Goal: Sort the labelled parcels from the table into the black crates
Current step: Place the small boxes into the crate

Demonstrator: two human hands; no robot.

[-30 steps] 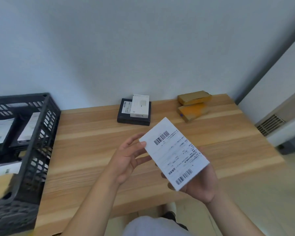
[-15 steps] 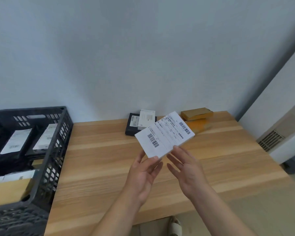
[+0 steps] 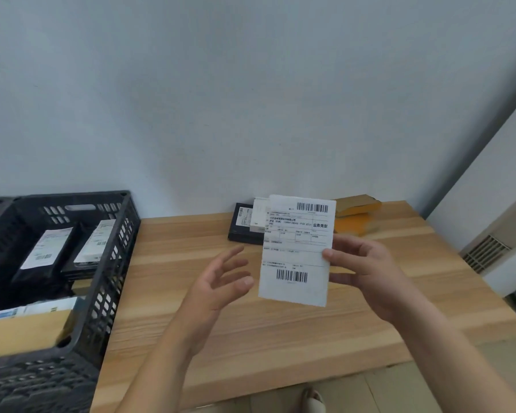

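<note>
My right hand [image 3: 364,269] pinches the right edge of a white labelled parcel [image 3: 297,254], held upright above the wooden table [image 3: 280,329] with its barcodes facing me. My left hand [image 3: 221,278] hovers just left of the parcel, fingers spread and relaxed, touching nothing. A black box with a white label [image 3: 241,225] and a small white box [image 3: 258,216] on it lie at the table's back edge, partly hidden by the parcel. Two yellow-brown cardboard boxes [image 3: 356,216] sit stacked to their right. A black crate [image 3: 108,263] stands at the left.
The crate holds several labelled black parcels [image 3: 46,251], a white one and a brown cardboard box [image 3: 24,329]. A grey wall rises behind the table. A white unit with a vent grille [image 3: 486,251] stands right of the table. A shoe tip shows on the floor below.
The parcel passed from my left hand to my right and turned upright with the label facing me. My left hand let go and opened. The view shifted left, showing more of the crate.
</note>
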